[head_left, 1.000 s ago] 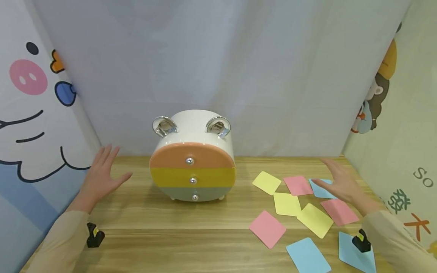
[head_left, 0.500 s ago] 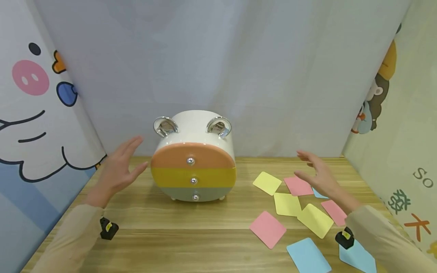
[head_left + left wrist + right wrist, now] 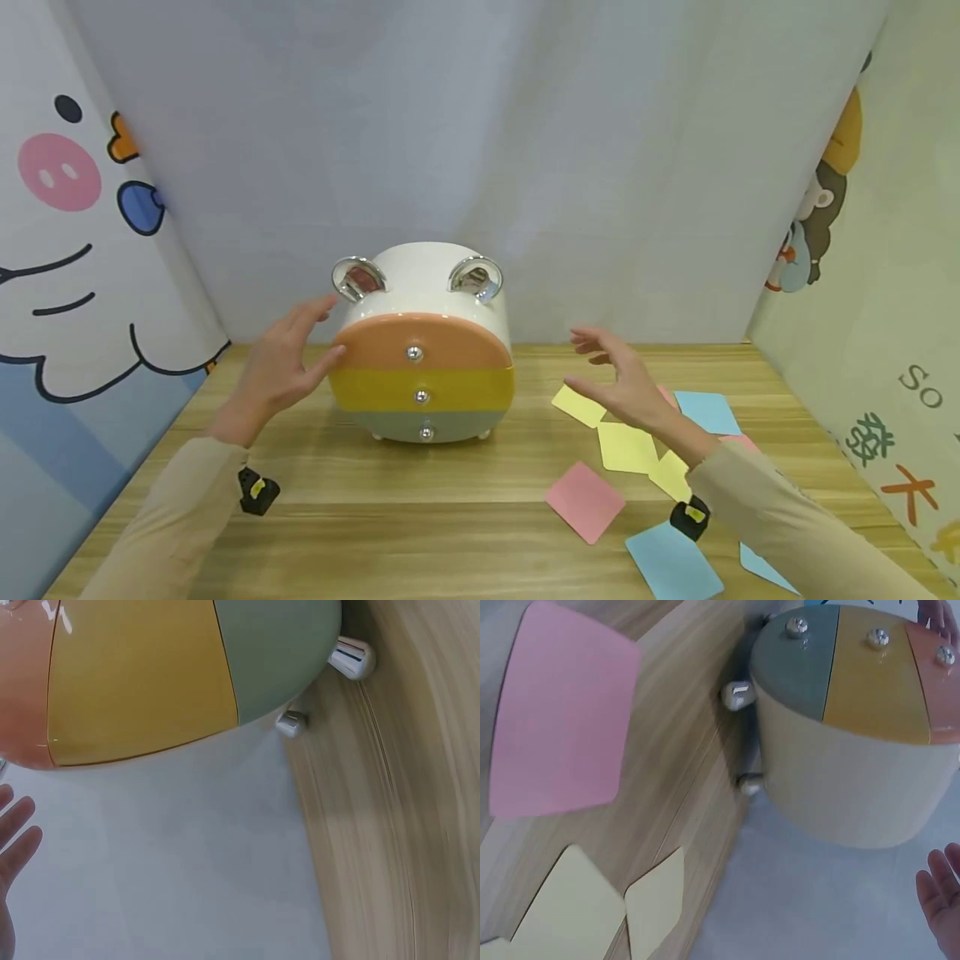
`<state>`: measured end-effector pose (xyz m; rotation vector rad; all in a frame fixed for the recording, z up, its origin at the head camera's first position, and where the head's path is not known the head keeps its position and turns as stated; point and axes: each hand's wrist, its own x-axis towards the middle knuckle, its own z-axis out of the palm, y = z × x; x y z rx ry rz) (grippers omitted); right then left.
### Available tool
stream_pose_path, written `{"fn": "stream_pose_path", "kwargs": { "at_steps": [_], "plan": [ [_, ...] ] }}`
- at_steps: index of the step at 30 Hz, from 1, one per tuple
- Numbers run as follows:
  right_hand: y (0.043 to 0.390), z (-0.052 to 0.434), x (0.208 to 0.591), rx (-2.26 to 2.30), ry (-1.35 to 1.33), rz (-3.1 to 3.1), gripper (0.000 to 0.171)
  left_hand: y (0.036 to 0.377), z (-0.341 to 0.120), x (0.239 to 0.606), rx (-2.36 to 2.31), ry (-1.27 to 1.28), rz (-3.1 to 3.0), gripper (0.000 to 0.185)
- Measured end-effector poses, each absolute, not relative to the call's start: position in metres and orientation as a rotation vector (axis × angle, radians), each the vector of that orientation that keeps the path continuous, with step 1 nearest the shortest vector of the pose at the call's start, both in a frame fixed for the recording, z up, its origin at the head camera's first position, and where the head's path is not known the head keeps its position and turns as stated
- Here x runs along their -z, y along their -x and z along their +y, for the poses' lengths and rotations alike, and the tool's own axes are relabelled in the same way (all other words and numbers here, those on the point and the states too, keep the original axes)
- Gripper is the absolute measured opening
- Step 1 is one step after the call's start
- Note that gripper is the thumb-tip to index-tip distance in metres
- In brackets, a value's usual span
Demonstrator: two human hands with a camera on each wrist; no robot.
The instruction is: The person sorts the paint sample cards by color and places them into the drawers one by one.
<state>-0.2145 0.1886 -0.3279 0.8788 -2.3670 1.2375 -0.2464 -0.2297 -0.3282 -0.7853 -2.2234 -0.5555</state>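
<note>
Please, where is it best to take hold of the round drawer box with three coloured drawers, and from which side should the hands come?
Probably by its white curved flanks, one hand from each side. The drawer box stands upright on small feet, its body is wide and smooth, and the front knobs are tiny. The left hand is already at the left flank; the right hand is apart from it.

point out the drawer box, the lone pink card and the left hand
drawer box (image 3: 422, 386), head view, yellow middle drawer front
pink card (image 3: 584, 502), head view, card centre
left hand (image 3: 283, 368), head view, back of hand
</note>
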Motion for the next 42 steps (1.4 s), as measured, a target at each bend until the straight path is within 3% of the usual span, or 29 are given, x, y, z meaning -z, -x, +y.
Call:
{"fn": "stream_pose_path", "kwargs": {
  "at_steps": [5,18,28,42],
  "plan": [
    [0.202,0.150,0.309,-1.318,-0.909,-2.284,0.054,0.247,-0.226,0.328,0.548,0.779,-2.235,0.057],
    [0.219,0.086,0.327,-1.403,-0.975,-2.063,0.047,0.248,-0.222,0.330,0.521,0.770,-2.238,0.052],
    [0.215,0.053,0.334,-1.450,-0.870,-2.028,0.042,0.248,-0.221,0.332,0.474,0.760,-2.243,0.044],
    [0.220,0.014,0.350,-1.320,-0.677,-1.961,0.023,0.247,-0.220,0.332,0.480,0.769,-2.211,0.041]
  ]
}}
